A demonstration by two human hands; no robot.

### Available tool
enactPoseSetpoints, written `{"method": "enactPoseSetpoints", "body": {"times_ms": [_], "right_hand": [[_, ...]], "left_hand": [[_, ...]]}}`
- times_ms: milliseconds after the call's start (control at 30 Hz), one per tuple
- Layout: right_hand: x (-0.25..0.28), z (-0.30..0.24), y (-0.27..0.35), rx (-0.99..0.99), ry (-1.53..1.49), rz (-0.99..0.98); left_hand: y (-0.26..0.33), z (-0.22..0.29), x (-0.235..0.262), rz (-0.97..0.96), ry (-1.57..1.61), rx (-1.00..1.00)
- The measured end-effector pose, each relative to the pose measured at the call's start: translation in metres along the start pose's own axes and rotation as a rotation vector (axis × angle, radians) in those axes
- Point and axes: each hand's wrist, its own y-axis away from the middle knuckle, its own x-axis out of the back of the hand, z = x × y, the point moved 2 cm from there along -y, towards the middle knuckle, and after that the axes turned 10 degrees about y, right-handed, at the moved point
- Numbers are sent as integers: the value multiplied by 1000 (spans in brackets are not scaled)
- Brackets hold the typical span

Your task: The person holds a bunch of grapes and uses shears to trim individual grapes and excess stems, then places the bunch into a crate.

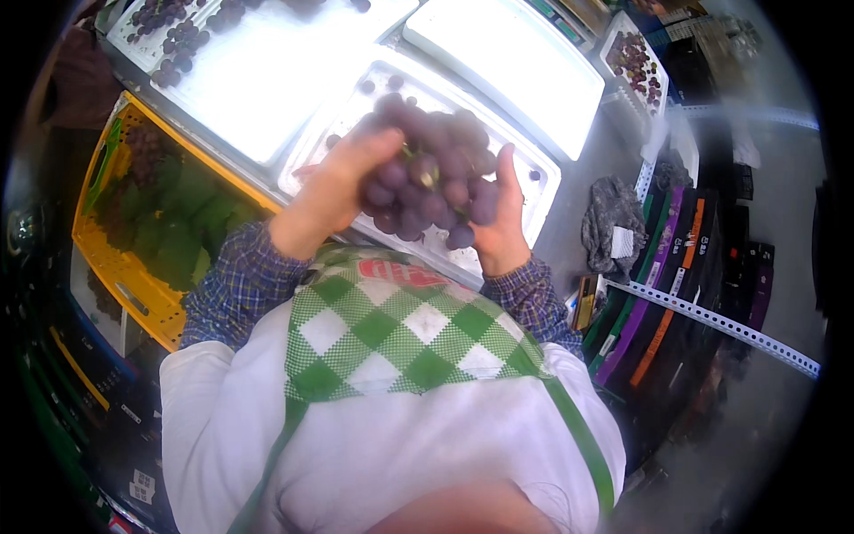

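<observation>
Between my two hands I hold up a bunch of dark purple grapes point(427, 182). My left hand point(342, 178) is closed on its left side, with the thumb across the upper grapes. On the right side, my right hand point(503, 222) cups the bunch, its thumb pointing up and its other fingers mostly hidden beneath the fruit. A few green stems show among the grapes. Below the bunch lies a white foam tray point(544, 191) with several loose grapes point(367, 86) in it.
At the left stands a yellow crate point(147, 298) with green leaves point(173, 222) and grapes. More bunches point(182, 44) lie at the far left, beside bright white foam boxes point(507, 67). To the right are a tray of loose grapes point(633, 62), a grey cloth point(612, 227) and stacked flat boxes point(663, 285).
</observation>
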Motion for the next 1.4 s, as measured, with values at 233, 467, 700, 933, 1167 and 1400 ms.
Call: {"method": "enactPoseSetpoints", "body": {"times_ms": [233,467,700,933,1167,1400], "right_hand": [[18,3,-12,67,34,-32],[40,5,-10,98,-21,-53],[43,2,-2,72,-23,-80],[48,5,-1,20,-123,-112],[33,13,4,-43,46,-71],[23,16,-12,46,-161,-81]], "left_hand": [[-7,14,-19,-103,-415,-80],[-17,9,-17,-55,-420,-8],[-22,7,-32,-189,-555,-44],[-18,1,-40,-185,-513,-201],[-11,6,-47,-293,-571,-244],[-2,15,-47,-107,-644,-90]]}}
